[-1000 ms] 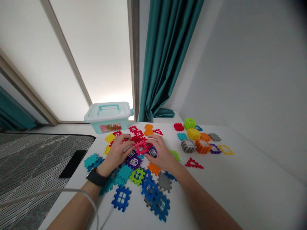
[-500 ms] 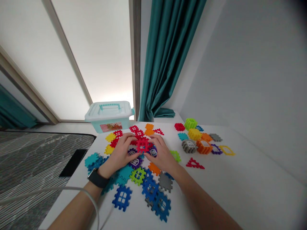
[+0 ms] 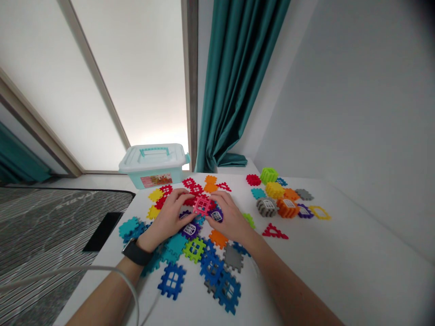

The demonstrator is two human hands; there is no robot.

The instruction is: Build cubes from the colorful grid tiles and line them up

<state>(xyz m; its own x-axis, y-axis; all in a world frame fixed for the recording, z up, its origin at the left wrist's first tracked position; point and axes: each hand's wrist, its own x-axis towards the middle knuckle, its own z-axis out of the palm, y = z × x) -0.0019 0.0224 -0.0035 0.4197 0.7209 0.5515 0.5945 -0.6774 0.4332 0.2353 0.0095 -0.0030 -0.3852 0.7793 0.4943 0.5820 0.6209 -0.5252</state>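
A red window-shaped building tile [image 3: 201, 205] is held between my two hands above a spread of loose tiles. My left hand [image 3: 172, 213], with a dark watch on its wrist, has its fingers curled at the tile's left side. At the opposite side, my right hand [image 3: 228, 215] grips with fingers and thumb. Below them lie purple tiles with white lattice windows [image 3: 190, 230] and a lime green window tile [image 3: 194, 249]. An orange tile [image 3: 218, 238] lies beside the right hand. Part of the pile is hidden under my hands.
A lidded pale turquoise box [image 3: 154, 165] stands at the table's back left. Stacked tiles, among them orange ones [image 3: 288, 208], sit to the right near a red triangular piece [image 3: 274, 231]. Blue tiles [image 3: 172, 280] lie in front. A black flat object [image 3: 103, 232] rests at the left edge.
The red tile has tilted between my fingers, and its face now looks lighter. Both hands stay in nearly the same place on it.
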